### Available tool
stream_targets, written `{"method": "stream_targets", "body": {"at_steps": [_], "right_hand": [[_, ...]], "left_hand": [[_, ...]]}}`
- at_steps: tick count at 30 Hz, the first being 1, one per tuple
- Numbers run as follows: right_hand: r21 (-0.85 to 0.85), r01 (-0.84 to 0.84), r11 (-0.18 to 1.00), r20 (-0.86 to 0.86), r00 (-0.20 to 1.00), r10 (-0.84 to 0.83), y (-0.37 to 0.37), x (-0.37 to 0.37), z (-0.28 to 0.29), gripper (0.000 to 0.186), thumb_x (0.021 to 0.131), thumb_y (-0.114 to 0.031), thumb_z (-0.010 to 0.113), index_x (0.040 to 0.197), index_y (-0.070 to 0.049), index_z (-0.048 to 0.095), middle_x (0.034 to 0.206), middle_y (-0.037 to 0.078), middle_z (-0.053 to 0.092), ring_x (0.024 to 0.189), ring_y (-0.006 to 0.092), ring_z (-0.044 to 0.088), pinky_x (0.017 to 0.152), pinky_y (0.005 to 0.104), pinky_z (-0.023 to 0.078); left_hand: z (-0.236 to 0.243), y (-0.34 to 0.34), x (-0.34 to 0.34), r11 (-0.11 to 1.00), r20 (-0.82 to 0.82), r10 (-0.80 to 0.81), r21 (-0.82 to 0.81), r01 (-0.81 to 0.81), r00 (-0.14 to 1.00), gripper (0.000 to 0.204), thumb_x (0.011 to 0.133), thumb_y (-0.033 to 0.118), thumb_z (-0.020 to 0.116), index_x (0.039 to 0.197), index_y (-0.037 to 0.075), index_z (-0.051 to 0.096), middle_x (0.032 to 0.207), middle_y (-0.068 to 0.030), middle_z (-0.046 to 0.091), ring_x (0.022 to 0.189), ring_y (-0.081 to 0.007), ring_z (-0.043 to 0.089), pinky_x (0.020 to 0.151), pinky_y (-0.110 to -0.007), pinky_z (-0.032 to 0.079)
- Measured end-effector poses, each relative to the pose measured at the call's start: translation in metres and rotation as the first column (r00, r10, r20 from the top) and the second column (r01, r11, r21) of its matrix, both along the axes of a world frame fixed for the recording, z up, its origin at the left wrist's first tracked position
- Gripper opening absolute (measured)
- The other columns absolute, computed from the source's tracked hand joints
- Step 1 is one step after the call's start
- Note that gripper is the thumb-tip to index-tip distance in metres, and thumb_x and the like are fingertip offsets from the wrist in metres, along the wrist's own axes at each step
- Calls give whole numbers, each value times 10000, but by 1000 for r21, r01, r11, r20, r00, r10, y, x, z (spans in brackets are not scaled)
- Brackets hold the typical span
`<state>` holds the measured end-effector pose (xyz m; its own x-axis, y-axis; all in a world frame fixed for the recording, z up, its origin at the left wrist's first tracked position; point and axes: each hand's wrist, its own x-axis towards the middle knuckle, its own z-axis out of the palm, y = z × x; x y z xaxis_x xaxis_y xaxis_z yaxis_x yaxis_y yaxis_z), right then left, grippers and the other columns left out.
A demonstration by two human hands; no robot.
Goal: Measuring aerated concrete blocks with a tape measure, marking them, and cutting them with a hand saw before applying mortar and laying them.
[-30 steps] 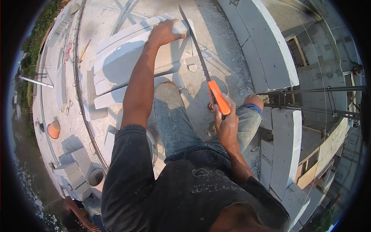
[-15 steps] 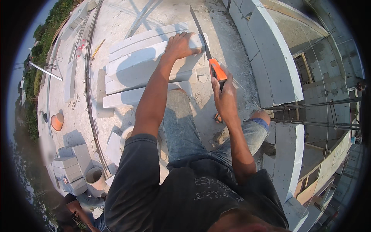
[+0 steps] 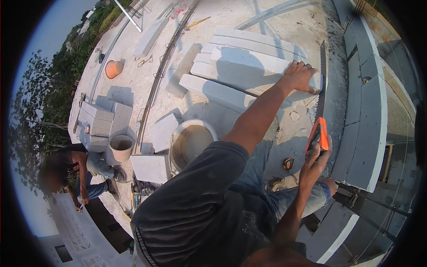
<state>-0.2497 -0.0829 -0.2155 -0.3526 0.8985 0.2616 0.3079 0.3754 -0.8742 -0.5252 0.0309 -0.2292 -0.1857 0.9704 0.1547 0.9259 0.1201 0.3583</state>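
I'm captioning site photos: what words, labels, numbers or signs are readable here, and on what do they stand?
None can be quoted.
Wearer's dark shirt: faint pale print, too blurred to read.
Co-worker's shirt: pale lettering, too small to read.
Saw in the right hand: no readable marking.
Block under the left hand: none visible.

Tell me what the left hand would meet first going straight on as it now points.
The left hand, on the white rectangular block, would probably meet the long grey metal saw blade first, though how their depths line up is unclear.
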Motion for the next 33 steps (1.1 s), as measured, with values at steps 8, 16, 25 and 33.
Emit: {"method": "stream_targets", "body": {"at_steps": [8, 16, 25, 33], "right_hand": [[-118, 27, 993, 4, 1000, -27, -1, 1, 12, 504, 1053, -306, 455, 1446, -1, 373, 994, 77, 573, 734, 110, 514, 627, 251, 455], [-124, 36, 992, 43, 999, -31, -1, 1, 13, 493, 1056, -285, 448, 1447, 3, 367, 970, 65, 562, 703, 99, 479, 608, 240, 438], [-170, 82, 982, 229, 973, -42, -39, 36, 33, 467, 1055, -242, 436, 1417, 42, 353, 1078, 177, 602, 864, 230, 610, 775, 350, 501], [6, 87, 996, 242, 966, -86, 32, -27, 44, 393, 980, -161, 571, 1302, 30, 453, 813, 278, 638, 743, 463, 620, 639, 459, 483]], "left_hand": [[9, 1, 0, 999, -25, -19, -38, 18, 1000, 859, 707, 590, 748, 1385, 116, 514, 1336, -128, 543, 1279, -314, 453, 1110, -480, 277], [10, -7, 0, 999, -26, 6, -32, -7, 1000, 861, 695, 589, 752, 1378, 118, 522, 1316, -125, 556, 1263, -304, 464, 1097, -464, 284], [0, 23, -7, 997, -95, -66, -49, 61, 993, 879, 671, 610, 754, 1386, 156, 516, 1320, -115, 575, 1231, -316, 522, 1021, -478, 375], [-3, 25, -13, 998, -173, -51, -48, 44, 984, 938, 646, 602, 770, 1425, 170, 476, 1390, -120, 539, 1274, -322, 496, 1029, -461, 395]]}}
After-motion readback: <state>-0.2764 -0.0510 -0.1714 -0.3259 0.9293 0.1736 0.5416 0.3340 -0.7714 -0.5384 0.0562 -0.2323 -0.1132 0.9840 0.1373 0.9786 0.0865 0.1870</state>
